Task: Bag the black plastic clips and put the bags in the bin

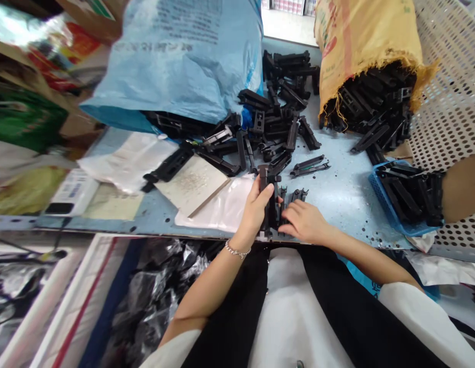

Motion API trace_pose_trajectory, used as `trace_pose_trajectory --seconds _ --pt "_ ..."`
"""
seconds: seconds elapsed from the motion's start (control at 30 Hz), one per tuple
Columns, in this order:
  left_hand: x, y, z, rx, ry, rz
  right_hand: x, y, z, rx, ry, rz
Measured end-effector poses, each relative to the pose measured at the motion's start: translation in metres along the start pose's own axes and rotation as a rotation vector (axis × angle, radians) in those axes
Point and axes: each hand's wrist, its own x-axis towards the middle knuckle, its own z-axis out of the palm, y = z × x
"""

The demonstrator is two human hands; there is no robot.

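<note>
My left hand (256, 207) is closed round a long black plastic part (268, 194) that stands on end near the front edge of the blue table (337, 189). My right hand (304, 221) rests beside it, fingers curled against the lower end of the same part. Two small black pieces (293, 194) lie just beyond my right hand. A silver bracelet (237, 250) circles my left wrist.
A heap of black plastic parts (275, 117) covers the table's middle. A blue sack (176, 61) lies at the back left, a yellow sack (367, 56) spilling parts at the back right. A blue basket (390, 214) of parts, white bags (222, 207) and a perforated white crate (448, 112) surround them.
</note>
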Motion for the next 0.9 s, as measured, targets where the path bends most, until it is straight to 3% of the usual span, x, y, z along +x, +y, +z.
trace_pose_trajectory --seconds 0.1,0.17,0.27,0.33,0.47,0.57,0.7,0.77,0.9 --pt "-0.003 0.005 0.002 -0.050 -0.042 -0.079 -0.009 -0.004 0.015 -0.293 -0.003 -0.242" --pt "-0.008 0.001 0.003 -0.023 -0.055 -0.054 -0.013 -0.002 0.027 -0.307 -0.014 -0.276" --pt "-0.008 -0.012 -0.003 0.100 0.025 0.175 -0.008 0.007 0.036 -0.198 -0.085 -0.130" --pt "-0.002 -0.019 -0.012 0.182 0.092 0.263 0.004 0.020 0.031 -0.139 -0.136 -0.002" --pt "0.015 -0.027 -0.028 0.102 0.168 0.068 0.031 0.051 -0.006 -0.161 -0.012 0.157" --pt "0.019 -0.024 -0.028 -0.036 0.193 -0.047 0.038 0.053 -0.027 -0.207 0.025 -0.006" --pt "0.017 -0.011 -0.014 -0.095 0.169 -0.066 0.025 0.024 -0.016 -0.359 -0.117 -0.404" --pt "0.015 -0.004 -0.007 -0.101 0.139 -0.069 0.018 0.014 -0.003 -0.435 -0.118 -0.397" --pt "0.016 0.002 0.001 -0.104 0.111 -0.055 0.009 0.015 0.007 -0.466 -0.042 -0.221"
